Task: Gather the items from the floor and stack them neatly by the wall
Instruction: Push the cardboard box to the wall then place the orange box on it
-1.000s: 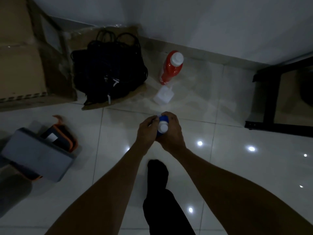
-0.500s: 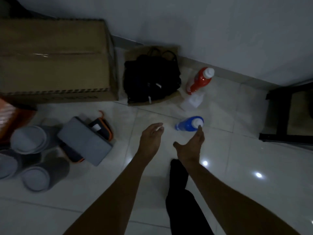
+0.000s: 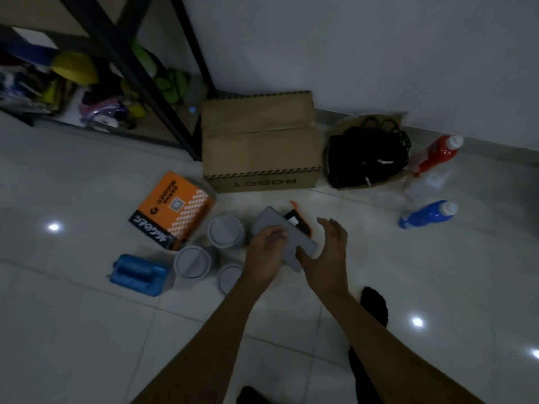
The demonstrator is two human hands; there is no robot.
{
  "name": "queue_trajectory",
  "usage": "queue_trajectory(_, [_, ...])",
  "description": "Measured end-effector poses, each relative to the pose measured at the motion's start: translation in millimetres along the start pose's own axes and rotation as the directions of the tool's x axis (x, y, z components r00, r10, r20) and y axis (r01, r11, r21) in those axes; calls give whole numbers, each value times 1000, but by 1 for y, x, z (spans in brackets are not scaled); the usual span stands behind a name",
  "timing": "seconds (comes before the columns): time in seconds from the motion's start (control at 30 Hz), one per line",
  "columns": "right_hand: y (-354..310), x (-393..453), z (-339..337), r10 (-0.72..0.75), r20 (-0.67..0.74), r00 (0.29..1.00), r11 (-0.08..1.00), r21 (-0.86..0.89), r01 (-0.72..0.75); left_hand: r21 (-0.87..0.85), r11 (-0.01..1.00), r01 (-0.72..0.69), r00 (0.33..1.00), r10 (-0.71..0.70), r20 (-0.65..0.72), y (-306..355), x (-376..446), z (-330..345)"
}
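Two hands reach down over the flat grey rectangular case (image 3: 284,239) on the tiled floor (image 3: 87,330). The left hand (image 3: 267,253) lies over its near edge with fingers loosely bent, though whether they actually grip it I cannot tell; the right hand (image 3: 326,252) is spread wide, thumb at the case's near corner, fingers apart and holding nothing. That placing, one hand on each side, looks like preparation for a two-handed lift of a wide, flat object. Under the case's far end sits a black pouch with orange trim (image 3: 297,218). Just left stand three grey round lidded canisters (image 3: 226,231), beside a blue plastic block (image 3: 138,274) and an orange printed carton (image 3: 175,208). Further back, against the white wall (image 3: 379,53), a brown cardboard box (image 3: 259,141), a black bag (image 3: 364,157), a red bottle with a white cap (image 3: 437,151) and a blue bottle with a white cap (image 3: 427,214) form a row, probably items already gathered.
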State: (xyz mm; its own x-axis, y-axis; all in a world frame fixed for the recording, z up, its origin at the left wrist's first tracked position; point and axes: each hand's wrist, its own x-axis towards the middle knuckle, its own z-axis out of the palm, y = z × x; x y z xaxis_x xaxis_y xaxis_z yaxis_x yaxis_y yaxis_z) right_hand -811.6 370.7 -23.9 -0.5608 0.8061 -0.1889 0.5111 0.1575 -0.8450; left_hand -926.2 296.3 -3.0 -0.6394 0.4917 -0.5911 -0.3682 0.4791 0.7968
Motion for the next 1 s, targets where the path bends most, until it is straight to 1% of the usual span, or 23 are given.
queue_trajectory(0.03, [-11,0,10,-21,6,1000,1000,16,21,17,1000,-19,1000,19,-9,1,-3,-16])
queue_trajectory(0.13, [-39,5,37,-21,14,1000,997,75,20,98,993,-67,997,69,-21,0,-1,-53])
queue_trajectory(0.2, [-48,12,55,-65,-1,998,996,66,65,152,985,-78,997,76,19,1,9,-73])
queue_trajectory(0.27, [-52,21,70,-54,11,998,997,63,53,181,980,-83,996,77,40,1,26,-87])
queue_trajectory(0.4, [-31,53,97,3,56,998,1000,-18,-2,226,966,-125,992,123,23,3,76,-109])
queue_trajectory(0.5, [-6,76,117,10,68,998,999,-39,-7,255,952,-168,986,164,36,-5,122,-122])
queue_trajectory(0.6, [19,93,143,9,-1,1000,1000,-24,-9,268,951,-152,988,155,11,-27,163,-128])
queue_trajectory(0.7, [39,110,170,-18,-90,996,1000,-19,16,323,918,-231,973,222,67,-44,199,-127])
queue_trajectory(0.77, [52,123,193,-33,-153,988,999,5,34,329,910,-254,967,243,75,-55,223,-125])
queue_trajectory(0.83, [62,136,215,-86,-239,967,996,14,92,293,923,-251,968,245,56,-68,244,-120])
queue_trajectory(0.9, [69,154,236,-198,-295,935,980,-24,200,289,914,-283,957,289,23,-85,265,-115])
queue_trajectory(0.93, [74,164,244,-283,-301,910,959,-75,274,327,891,-314,943,331,3,-94,274,-114])
queue_trajectory(0.97, [78,177,249,-368,-303,879,930,-137,342,395,840,-372,915,404,3,-101,283,-112])
queue_trajectory(1.0, [80,189,251,-430,-297,853,901,-195,386,474,762,-442,873,486,33,-104,292,-110])
